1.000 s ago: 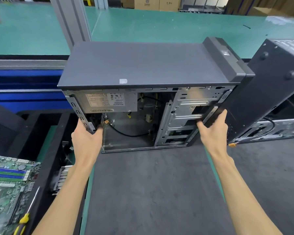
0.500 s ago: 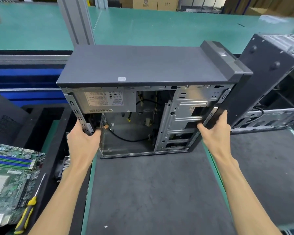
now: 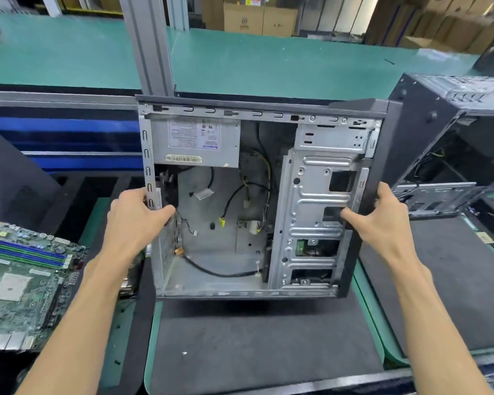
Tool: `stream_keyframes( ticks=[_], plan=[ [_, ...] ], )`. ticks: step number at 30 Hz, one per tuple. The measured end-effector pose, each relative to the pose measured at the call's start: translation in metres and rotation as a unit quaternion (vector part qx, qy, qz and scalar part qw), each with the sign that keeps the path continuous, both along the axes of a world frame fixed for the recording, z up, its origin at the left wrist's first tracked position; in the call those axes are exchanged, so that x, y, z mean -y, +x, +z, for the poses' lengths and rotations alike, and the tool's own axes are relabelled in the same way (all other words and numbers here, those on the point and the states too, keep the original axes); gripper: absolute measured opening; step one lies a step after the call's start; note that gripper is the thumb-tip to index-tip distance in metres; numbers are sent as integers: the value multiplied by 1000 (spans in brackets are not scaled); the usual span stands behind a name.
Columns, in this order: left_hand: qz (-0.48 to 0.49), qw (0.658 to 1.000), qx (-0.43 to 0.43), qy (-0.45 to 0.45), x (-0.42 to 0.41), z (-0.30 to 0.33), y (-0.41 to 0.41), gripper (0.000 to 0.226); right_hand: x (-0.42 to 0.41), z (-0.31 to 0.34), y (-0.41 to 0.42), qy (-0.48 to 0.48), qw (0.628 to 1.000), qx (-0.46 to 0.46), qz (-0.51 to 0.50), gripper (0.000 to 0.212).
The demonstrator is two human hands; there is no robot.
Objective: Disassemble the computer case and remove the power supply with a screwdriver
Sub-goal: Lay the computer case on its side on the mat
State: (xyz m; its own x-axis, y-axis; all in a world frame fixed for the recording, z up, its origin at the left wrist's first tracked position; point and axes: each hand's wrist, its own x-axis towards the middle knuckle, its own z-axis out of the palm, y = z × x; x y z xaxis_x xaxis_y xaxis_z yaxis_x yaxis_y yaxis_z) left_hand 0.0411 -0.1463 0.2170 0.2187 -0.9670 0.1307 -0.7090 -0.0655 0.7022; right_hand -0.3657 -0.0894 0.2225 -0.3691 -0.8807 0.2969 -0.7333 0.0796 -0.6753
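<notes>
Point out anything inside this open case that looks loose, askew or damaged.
Inside the open grey metal computer case, several cables hang unplugged: a black one with a yellow connector and a thin white-tipped lead dangle free. The silver power supply sits square in its upper corner. No damage shows.

Green bench surface [image 3: 268, 61] behind, split by grey aluminium post [image 3: 149, 44]; cardboard boxes [image 3: 257, 18] stacked along far side; dark foam mat [image 3: 254, 343] in foreground; light even overhead.

To your left lies a green motherboard with blue memory slots [image 3: 26, 280]; on your right stands a second black, opened computer chassis [image 3: 451, 138]; brown cardboard boxes [image 3: 257, 19] sit beyond.
</notes>
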Motion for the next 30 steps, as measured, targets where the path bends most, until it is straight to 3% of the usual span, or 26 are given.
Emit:
stream_keyframes(
  ticks=[4, 8, 16, 19, 21, 24, 27, 30],
  plan=[
    [-6, 998, 29, 64, 2, 11, 2, 15, -4, 7, -6, 49, 998, -38, 4, 26],
    [-14, 988, 63, 137, 8, 3, 0, 33, 7, 6, -17, 145, 987, -65, 7, 24],
    [-45, 954, 145, 258, 9, -44, -11, 44, 4, -41, -31, 314, 944, -97, 8, 59],
    [-38, 951, 153, 267, 14, -47, -13, 62, 5, -45, -34, 325, 941, -94, 7, 52],
    [-41, 950, 157, 268, 15, -47, -17, 56, 9, -45, -36, 329, 940, -85, 4, 50],
    [-27, 954, 144, 263, 14, -49, -19, 40, 18, -44, -36, 331, 941, -74, -7, 61],
    [-26, 954, 140, 263, 12, -48, -21, 42, 29, -42, -37, 332, 940, -74, -4, 81],
    [-30, 958, 129, 254, 12, -47, -22, 46, 36, -40, -36, 336, 939, -74, -2, 82]
  ],
)
